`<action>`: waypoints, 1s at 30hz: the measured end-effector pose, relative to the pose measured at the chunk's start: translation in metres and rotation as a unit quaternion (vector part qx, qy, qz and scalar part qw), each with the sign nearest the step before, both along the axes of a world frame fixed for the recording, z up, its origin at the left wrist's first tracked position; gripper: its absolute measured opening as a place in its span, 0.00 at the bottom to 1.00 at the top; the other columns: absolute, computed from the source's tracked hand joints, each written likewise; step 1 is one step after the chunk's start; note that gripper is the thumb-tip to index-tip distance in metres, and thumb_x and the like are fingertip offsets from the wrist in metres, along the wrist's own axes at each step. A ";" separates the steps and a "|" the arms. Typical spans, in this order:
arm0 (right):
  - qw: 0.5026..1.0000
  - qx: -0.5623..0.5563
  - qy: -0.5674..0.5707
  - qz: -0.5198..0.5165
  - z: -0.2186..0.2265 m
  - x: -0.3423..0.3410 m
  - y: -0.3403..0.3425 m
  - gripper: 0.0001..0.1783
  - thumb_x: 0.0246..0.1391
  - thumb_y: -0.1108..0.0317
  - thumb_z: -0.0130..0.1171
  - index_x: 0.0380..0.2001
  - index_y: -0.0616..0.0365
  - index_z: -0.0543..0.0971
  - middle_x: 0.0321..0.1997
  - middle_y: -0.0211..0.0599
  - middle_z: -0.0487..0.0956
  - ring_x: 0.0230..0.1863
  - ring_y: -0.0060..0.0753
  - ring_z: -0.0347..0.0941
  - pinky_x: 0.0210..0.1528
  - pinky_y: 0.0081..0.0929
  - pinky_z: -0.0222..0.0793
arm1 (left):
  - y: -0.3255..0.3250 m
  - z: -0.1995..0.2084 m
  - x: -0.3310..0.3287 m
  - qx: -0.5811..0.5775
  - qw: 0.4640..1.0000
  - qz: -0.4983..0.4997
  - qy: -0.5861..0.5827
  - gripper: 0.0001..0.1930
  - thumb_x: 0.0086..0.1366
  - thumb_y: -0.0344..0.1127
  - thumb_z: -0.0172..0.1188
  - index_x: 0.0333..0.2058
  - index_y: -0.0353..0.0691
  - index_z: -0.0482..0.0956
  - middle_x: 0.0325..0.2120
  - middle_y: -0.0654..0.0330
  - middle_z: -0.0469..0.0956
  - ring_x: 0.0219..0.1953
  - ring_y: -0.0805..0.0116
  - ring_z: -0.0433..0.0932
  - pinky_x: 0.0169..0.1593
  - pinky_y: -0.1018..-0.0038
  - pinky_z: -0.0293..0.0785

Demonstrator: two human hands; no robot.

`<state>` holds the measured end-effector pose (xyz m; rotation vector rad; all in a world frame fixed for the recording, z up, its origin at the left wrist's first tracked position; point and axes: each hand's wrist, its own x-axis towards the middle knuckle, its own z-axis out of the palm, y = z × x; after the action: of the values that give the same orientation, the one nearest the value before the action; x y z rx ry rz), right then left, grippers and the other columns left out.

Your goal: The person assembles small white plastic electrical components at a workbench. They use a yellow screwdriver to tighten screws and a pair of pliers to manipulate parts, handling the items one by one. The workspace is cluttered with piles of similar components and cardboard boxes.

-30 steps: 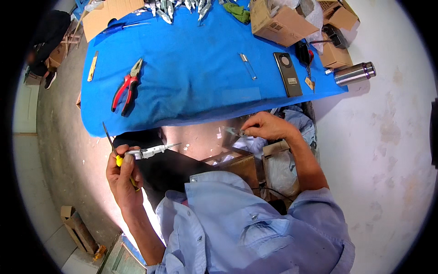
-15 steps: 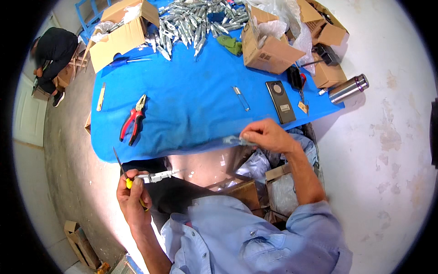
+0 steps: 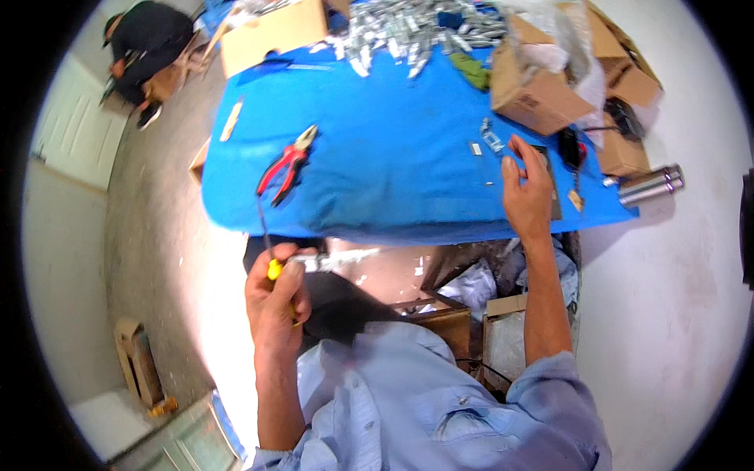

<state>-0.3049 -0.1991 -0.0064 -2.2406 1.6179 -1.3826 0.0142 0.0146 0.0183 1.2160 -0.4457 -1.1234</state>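
Note:
My left hand (image 3: 275, 302) is closed around a yellow-handled screwdriver (image 3: 274, 270), its thin dark shaft pointing up toward the table edge. The same fingers grip a slim silver metal part (image 3: 318, 261) that sticks out to the right and is blurred. Over the right side of the blue-covered table (image 3: 377, 157), my right hand (image 3: 528, 192) has its thumb and index finger apart. Just beyond those fingertips is a small silver metal piece (image 3: 492, 137), apparently out of the grasp. Red-and-black pliers (image 3: 287, 166) lie on the cloth beyond my left hand.
A heap of silver metal parts (image 3: 416, 31) covers the far side, beside a green cloth (image 3: 470, 71) and cardboard boxes (image 3: 538, 98). A phone (image 3: 556, 196) is half hidden behind my right hand. A steel flask (image 3: 653, 187) lies at the right corner. Another person (image 3: 153, 47) sits far left.
My right hand has moved forward over the table, and its pinch on the small metal piece has opened. My left hand keeps the screwdriver and silver part. The whole view has shifted.

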 end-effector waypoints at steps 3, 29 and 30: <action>0.931 0.303 -0.136 0.152 0.015 0.055 0.070 0.15 0.65 0.70 0.60 0.53 0.58 0.82 0.47 0.35 0.84 0.46 0.25 0.80 0.46 0.23 0.74 | 0.000 -0.008 -0.002 -0.009 0.994 0.008 0.112 0.08 0.71 0.29 0.61 0.47 0.40 0.77 0.44 0.54 0.84 0.15 0.85 0.61 0.16 0.84 0.54; 0.558 0.559 -0.392 0.471 0.037 0.225 0.167 0.22 0.77 0.58 0.44 0.54 0.67 0.77 0.38 0.37 0.80 0.29 0.19 0.74 0.23 0.15 0.64 | 0.053 0.030 0.045 -0.076 0.991 0.096 -0.060 0.13 0.70 0.32 0.66 0.50 0.34 0.80 0.31 0.61 0.83 0.25 0.81 0.75 0.23 0.84 0.66; 0.547 0.573 -0.380 0.478 0.042 0.228 0.171 0.22 0.77 0.58 0.44 0.54 0.67 0.78 0.38 0.37 0.80 0.27 0.18 0.73 0.22 0.15 0.63 | 0.058 0.028 0.054 -0.096 0.993 0.064 -0.039 0.15 0.69 0.33 0.67 0.52 0.35 0.80 0.33 0.61 0.84 0.22 0.82 0.73 0.23 0.84 0.65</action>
<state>-0.0766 -0.0280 0.0355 -0.9751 0.3941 -0.4389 0.0680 0.0723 0.0465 1.1060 -0.5153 -0.9060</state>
